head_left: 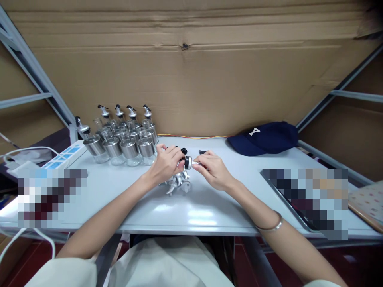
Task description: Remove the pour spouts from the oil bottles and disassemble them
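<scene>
My left hand (168, 161) is closed around a black and silver pourer stopper (188, 162), which lies sideways above the table. From its right end a thin silver spout (195, 162) sticks out, and the fingertips of my right hand (214, 169) pinch it. Just below my hands, a pile of silver spout parts (176, 183) rests on the tabletop. Behind my left fingers shows a small black part (184, 151); another black part (202, 152) peeks out behind my right fingers. My fingers partly hide the stopper.
Several glass bottles with steel sleeves (130, 148) stand at the back left, some topped with pourers. A power strip (67, 153) lies left of them. A navy cap (266, 137) sits at the back right. A blurred dark-edged flat object (291, 203) occupies the right side. Cardboard (194, 91) walls the back.
</scene>
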Action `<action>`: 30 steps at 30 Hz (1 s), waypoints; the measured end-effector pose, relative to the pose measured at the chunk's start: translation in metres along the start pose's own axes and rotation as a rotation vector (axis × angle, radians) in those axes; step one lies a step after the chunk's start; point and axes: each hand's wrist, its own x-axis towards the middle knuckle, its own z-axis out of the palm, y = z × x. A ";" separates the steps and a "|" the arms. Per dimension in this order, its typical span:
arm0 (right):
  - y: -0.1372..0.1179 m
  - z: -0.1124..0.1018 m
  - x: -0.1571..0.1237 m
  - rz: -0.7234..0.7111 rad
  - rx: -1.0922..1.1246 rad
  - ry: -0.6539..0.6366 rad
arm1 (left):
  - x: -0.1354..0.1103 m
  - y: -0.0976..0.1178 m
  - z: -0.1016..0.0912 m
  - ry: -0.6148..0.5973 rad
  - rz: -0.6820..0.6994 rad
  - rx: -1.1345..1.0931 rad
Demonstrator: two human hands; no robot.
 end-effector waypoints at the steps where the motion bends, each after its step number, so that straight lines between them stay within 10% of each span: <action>1: -0.001 0.000 0.000 0.059 0.078 -0.018 | 0.001 0.001 -0.001 0.022 0.025 0.034; 7: -0.006 0.001 0.002 0.475 0.724 -0.130 | 0.011 0.003 -0.009 0.108 0.068 0.156; 14: 0.009 -0.003 0.004 0.551 1.058 -0.047 | 0.017 -0.014 -0.017 0.108 -0.148 0.124; 20: 0.023 -0.007 0.004 0.621 1.030 0.252 | 0.026 -0.043 -0.018 -0.276 -0.317 -0.014; 30: 0.030 -0.008 0.003 0.652 0.891 0.233 | 0.044 -0.034 0.051 -0.725 -0.162 -0.154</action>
